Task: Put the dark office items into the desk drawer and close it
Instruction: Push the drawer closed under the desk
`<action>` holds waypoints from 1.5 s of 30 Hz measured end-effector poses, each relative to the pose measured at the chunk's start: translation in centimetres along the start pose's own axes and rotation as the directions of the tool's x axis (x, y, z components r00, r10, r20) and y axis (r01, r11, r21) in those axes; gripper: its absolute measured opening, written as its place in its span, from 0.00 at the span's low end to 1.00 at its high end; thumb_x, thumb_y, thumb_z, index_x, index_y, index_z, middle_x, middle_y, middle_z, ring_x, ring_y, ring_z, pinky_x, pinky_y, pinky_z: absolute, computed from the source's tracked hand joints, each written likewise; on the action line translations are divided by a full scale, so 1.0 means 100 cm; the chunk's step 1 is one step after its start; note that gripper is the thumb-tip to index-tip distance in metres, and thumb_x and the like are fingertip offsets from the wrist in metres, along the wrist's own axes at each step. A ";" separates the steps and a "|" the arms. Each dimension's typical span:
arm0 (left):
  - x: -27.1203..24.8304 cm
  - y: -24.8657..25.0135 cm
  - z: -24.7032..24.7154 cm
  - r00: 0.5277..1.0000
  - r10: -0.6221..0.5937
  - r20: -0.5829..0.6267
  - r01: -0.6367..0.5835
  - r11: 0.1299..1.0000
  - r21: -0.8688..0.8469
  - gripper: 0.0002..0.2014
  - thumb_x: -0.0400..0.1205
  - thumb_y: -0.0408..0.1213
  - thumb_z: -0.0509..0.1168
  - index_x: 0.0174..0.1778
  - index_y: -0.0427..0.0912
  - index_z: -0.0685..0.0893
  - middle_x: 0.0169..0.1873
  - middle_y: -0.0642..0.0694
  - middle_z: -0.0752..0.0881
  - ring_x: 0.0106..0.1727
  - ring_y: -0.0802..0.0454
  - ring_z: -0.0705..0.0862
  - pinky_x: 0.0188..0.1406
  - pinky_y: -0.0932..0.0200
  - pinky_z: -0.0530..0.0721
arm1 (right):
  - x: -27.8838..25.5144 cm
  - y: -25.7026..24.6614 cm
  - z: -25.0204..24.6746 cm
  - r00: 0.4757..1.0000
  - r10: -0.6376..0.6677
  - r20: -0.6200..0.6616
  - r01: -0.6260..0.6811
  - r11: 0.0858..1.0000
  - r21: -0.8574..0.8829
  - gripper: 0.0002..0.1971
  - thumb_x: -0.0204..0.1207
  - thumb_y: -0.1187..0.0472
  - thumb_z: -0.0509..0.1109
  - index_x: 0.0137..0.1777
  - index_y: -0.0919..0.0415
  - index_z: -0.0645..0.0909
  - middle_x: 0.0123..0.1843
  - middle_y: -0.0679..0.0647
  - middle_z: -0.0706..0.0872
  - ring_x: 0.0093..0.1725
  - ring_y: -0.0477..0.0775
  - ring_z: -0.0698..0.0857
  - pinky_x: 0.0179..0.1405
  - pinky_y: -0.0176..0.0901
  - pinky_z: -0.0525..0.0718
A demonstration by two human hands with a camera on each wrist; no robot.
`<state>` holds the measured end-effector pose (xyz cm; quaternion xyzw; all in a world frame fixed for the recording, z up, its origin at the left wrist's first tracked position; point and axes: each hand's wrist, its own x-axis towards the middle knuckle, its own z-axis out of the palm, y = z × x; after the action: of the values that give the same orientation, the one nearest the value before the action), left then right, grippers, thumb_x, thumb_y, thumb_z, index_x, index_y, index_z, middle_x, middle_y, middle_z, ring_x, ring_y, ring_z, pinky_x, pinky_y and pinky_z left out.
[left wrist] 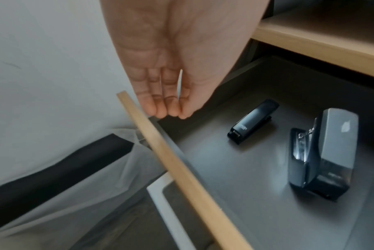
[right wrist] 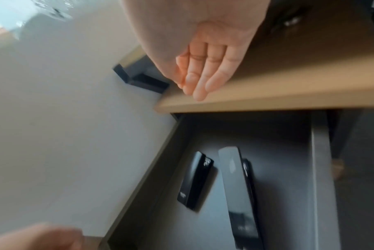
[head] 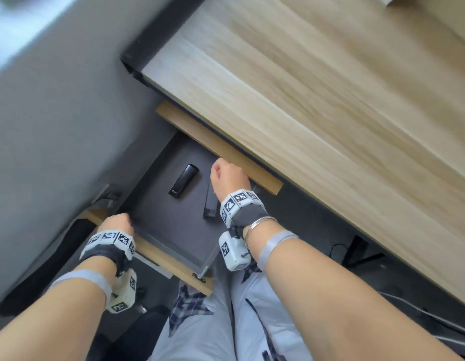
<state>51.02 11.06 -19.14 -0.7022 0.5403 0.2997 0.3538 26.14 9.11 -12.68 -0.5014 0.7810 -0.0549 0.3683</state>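
The desk drawer (head: 158, 230) stands pulled out, with a dark grey floor and a light wooden front board (left wrist: 181, 170). Inside lie a small black stapler (head: 183, 181) (left wrist: 253, 121) (right wrist: 194, 181) and, to its right, a larger grey stapler (left wrist: 324, 152) (right wrist: 239, 194), which my right wrist partly hides in the head view. My left hand (head: 116, 225) (left wrist: 166, 108) hangs at the left end of the front board, fingers loosely curled and empty. My right hand (head: 226, 175) (right wrist: 194, 81) hovers over the drawer's back beside the desk's wooden rail (right wrist: 267, 99), fingers relaxed, holding nothing.
The light wooden desktop (head: 330, 100) overhangs the drawer on the right. A grey wall (head: 56, 113) runs close along the drawer's left side, with a black strip (head: 43, 264) low against it. My legs in pale trousers (head: 213, 321) are below the drawer front. Cables (head: 434, 321) lie on the floor at right.
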 end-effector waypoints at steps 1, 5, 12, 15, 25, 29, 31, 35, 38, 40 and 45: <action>-0.003 -0.006 0.004 1.000 -0.015 0.021 0.014 1.000 0.011 0.19 0.73 0.26 0.62 0.60 0.37 0.84 0.57 0.34 0.87 0.57 0.37 0.87 0.56 0.53 0.84 | -0.003 -0.003 -0.010 0.999 -0.049 -0.022 0.049 0.999 -0.006 0.11 0.83 0.61 0.56 0.53 0.58 0.81 0.47 0.60 0.91 0.47 0.64 0.88 0.38 0.44 0.80; -0.007 -0.013 0.024 0.997 -0.048 0.067 0.050 0.998 -0.029 0.24 0.68 0.27 0.65 0.62 0.38 0.83 0.55 0.35 0.88 0.53 0.38 0.88 0.50 0.55 0.85 | -0.004 -0.004 -0.047 0.980 -0.129 -0.151 0.127 0.992 -0.020 0.10 0.82 0.60 0.59 0.54 0.58 0.82 0.47 0.60 0.91 0.46 0.65 0.87 0.36 0.43 0.76; 0.005 -0.005 0.056 0.995 -0.086 0.044 0.093 0.976 -0.196 0.07 0.76 0.34 0.65 0.45 0.42 0.73 0.55 0.33 0.85 0.47 0.38 0.79 0.53 0.47 0.81 | 0.014 0.038 -0.083 0.946 -0.066 -0.317 0.051 0.997 -0.052 0.11 0.83 0.59 0.59 0.56 0.59 0.82 0.47 0.63 0.92 0.47 0.65 0.89 0.41 0.46 0.83; 0.004 -0.002 0.055 0.995 -0.094 0.022 0.096 0.975 -0.202 0.08 0.72 0.30 0.67 0.47 0.40 0.80 0.53 0.34 0.86 0.43 0.38 0.79 0.50 0.49 0.82 | 0.020 0.054 -0.089 0.932 -0.018 -0.362 -0.002 0.998 -0.056 0.11 0.82 0.57 0.58 0.56 0.58 0.81 0.48 0.63 0.91 0.49 0.69 0.88 0.43 0.51 0.83; 0.006 0.037 0.025 0.999 -0.032 -0.034 0.023 0.973 -0.229 0.09 0.77 0.29 0.62 0.52 0.36 0.82 0.54 0.32 0.85 0.44 0.39 0.79 0.46 0.54 0.78 | 0.030 0.070 -0.096 0.934 -0.027 -0.357 0.003 0.998 -0.068 0.10 0.82 0.56 0.58 0.54 0.57 0.80 0.38 0.61 0.87 0.44 0.69 0.86 0.40 0.51 0.81; 0.010 0.060 0.011 0.995 -0.031 -0.093 0.002 0.955 -0.298 0.05 0.80 0.31 0.58 0.47 0.36 0.78 0.54 0.31 0.84 0.44 0.38 0.79 0.46 0.53 0.77 | 0.032 0.073 -0.098 0.933 -0.050 -0.356 0.022 0.996 -0.083 0.10 0.82 0.55 0.58 0.52 0.56 0.79 0.36 0.59 0.87 0.43 0.69 0.86 0.39 0.50 0.81; 0.011 0.072 0.006 0.992 -0.040 -0.118 -0.005 0.933 -0.359 0.07 0.81 0.31 0.58 0.52 0.35 0.78 0.55 0.30 0.84 0.50 0.35 0.83 0.49 0.50 0.79 | 0.035 0.074 -0.099 0.935 -0.049 -0.351 0.019 0.996 -0.088 0.09 0.82 0.55 0.58 0.52 0.55 0.79 0.34 0.57 0.84 0.42 0.69 0.87 0.40 0.50 0.82; 0.013 0.096 -0.008 0.988 -0.068 -0.136 -0.007 0.874 -0.486 0.15 0.79 0.29 0.63 0.61 0.35 0.73 0.58 0.29 0.84 0.57 0.31 0.84 0.57 0.43 0.83 | 0.037 0.077 -0.100 0.934 -0.067 -0.350 0.036 0.995 -0.093 0.09 0.81 0.55 0.59 0.52 0.55 0.80 0.36 0.57 0.87 0.42 0.68 0.87 0.41 0.50 0.82; 0.012 0.115 -0.021 0.988 -0.105 -0.115 0.017 0.807 -0.590 0.22 0.78 0.29 0.65 0.67 0.34 0.68 0.60 0.29 0.82 0.59 0.31 0.84 0.57 0.42 0.83 | 0.038 0.077 -0.100 0.923 -0.080 -0.377 0.053 0.995 -0.082 0.08 0.81 0.56 0.60 0.51 0.55 0.80 0.37 0.59 0.89 0.42 0.68 0.87 0.39 0.49 0.81; 0.012 0.126 -0.028 0.988 -0.118 -0.101 0.026 0.767 -0.641 0.25 0.78 0.30 0.67 0.69 0.33 0.66 0.62 0.29 0.82 0.61 0.30 0.83 0.59 0.42 0.82 | 0.040 0.077 -0.101 0.918 -0.078 -0.388 0.053 0.996 -0.074 0.08 0.80 0.56 0.61 0.50 0.55 0.81 0.33 0.57 0.86 0.41 0.68 0.87 0.38 0.49 0.80; 0.016 0.149 -0.043 0.982 -0.183 -0.055 0.073 0.624 -0.778 0.32 0.79 0.45 0.66 0.75 0.32 0.66 0.68 0.30 0.79 0.67 0.31 0.80 0.66 0.41 0.77 | 0.044 0.082 -0.104 0.928 -0.074 -0.366 0.059 0.997 -0.053 0.07 0.79 0.56 0.62 0.48 0.55 0.81 0.20 0.46 0.69 0.35 0.63 0.81 0.35 0.43 0.72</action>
<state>37.10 4.23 -20.54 -0.8402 0.3302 0.4302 0.0040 12.55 6.58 -11.15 -0.5159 0.8197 -0.1439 0.2033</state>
